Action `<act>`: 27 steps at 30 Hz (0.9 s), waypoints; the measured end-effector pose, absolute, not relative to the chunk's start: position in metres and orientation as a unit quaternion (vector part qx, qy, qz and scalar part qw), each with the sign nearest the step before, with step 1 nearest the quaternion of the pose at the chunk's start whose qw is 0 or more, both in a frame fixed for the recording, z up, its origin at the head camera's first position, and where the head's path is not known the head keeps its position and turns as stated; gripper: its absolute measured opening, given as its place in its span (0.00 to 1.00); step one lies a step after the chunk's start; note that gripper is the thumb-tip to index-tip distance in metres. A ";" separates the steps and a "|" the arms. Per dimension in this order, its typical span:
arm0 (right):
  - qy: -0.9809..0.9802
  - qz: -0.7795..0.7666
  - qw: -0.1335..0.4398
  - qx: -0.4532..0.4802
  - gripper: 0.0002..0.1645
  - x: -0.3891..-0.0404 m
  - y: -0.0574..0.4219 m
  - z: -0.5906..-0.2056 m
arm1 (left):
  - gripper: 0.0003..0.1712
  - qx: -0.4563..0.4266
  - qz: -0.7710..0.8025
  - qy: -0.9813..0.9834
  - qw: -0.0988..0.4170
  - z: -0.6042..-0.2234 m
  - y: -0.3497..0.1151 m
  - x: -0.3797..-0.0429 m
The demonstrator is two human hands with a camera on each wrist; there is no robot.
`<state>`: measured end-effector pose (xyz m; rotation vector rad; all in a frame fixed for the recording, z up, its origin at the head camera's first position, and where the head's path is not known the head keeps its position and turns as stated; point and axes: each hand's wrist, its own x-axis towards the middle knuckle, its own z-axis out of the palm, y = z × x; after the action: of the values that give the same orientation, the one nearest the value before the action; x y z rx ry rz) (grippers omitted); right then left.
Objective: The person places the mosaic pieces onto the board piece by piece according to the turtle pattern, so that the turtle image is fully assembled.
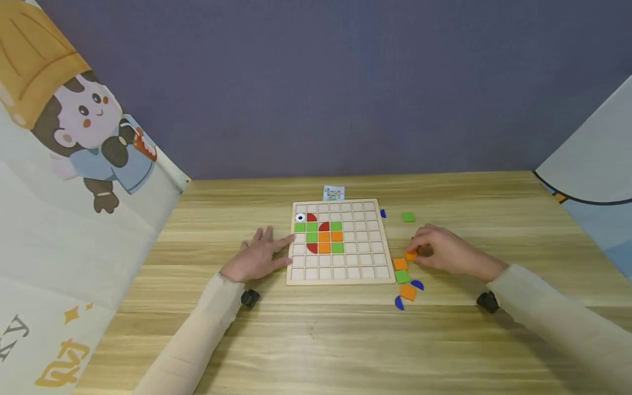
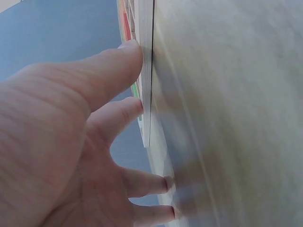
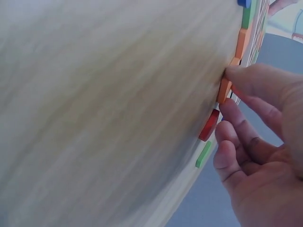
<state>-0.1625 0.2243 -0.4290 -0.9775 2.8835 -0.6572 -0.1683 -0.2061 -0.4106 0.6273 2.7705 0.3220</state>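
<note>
A wooden grid board point(image 1: 340, 282) lies on the table, with green, orange and red tiles and a white eye tile point(image 1: 300, 218) set in its left half. At the board's left edge, my left hand point(image 1: 257, 255) has its fingers spread, thumb and index fingertips touching the rim. Right of the board, my right hand point(image 1: 441, 250) pinches an orange square tile point(image 3: 225, 90) between thumb and index finger, low at the tabletop. Its other fingers curl loosely beside a red tile point(image 3: 209, 125), mostly hidden by the hand in the head view.
Beside the board's right edge lie an orange tile point(image 1: 400, 264), a green tile point(image 1: 402, 276), another orange tile point(image 1: 407, 292) and blue half-round tiles point(image 1: 399, 303). Farther back are a green tile point(image 1: 407, 217) and a partly hidden blue piece point(image 1: 382, 213). A picture card point(image 1: 333, 192) sits behind the board.
</note>
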 end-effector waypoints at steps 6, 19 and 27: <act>0.928 -0.194 0.005 -0.318 0.13 -0.163 0.224 -0.428 | 0.35 0.215 0.114 0.959 0.145 -0.410 -0.206 -0.168; 0.913 -0.263 0.011 -0.313 0.10 -0.206 0.167 -0.407 | 0.35 0.214 0.118 0.959 0.144 -0.408 -0.208 -0.168; 0.902 -0.265 0.045 -0.339 0.10 -0.236 0.125 -0.410 | 0.35 0.213 0.117 0.959 0.142 -0.410 -0.206 -0.168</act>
<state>-0.2358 0.1252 -0.4100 -1.0352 2.7552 -0.8089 -0.1683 -0.2061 -0.4100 0.6151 2.7686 0.3377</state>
